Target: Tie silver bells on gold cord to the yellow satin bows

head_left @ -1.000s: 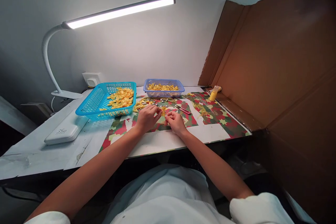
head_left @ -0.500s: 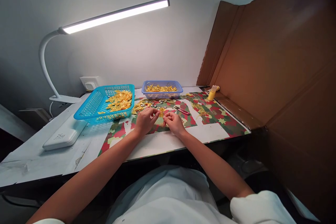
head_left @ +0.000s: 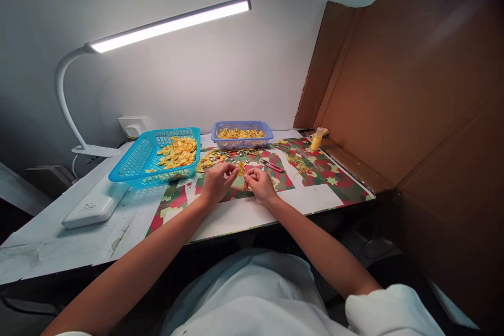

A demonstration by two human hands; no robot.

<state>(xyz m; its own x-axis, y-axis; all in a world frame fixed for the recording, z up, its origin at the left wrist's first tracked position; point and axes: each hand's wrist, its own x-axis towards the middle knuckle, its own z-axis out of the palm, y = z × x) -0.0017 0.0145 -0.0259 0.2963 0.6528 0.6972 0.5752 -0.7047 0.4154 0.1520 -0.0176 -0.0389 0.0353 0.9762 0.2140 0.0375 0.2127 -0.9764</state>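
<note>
Yellow ribbon piece (head_left: 241, 168) looks half-worked, pinched in the closed fingertips of my left hand (head_left: 217, 180) and right hand (head_left: 260, 185). Loads more yellow bits (head_left: 180, 152) in the turquoise basket (head_left: 137, 161) left of my fingers, purple basket (head_left: 241, 143) beyond; can't tell which are done.

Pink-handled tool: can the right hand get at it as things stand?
Probably yes: the pink-handled tool lies just beyond the right hand, with nothing visible standing between. The hand's fingers look pinched beside the yellow piece and would likely need to open first.
</note>
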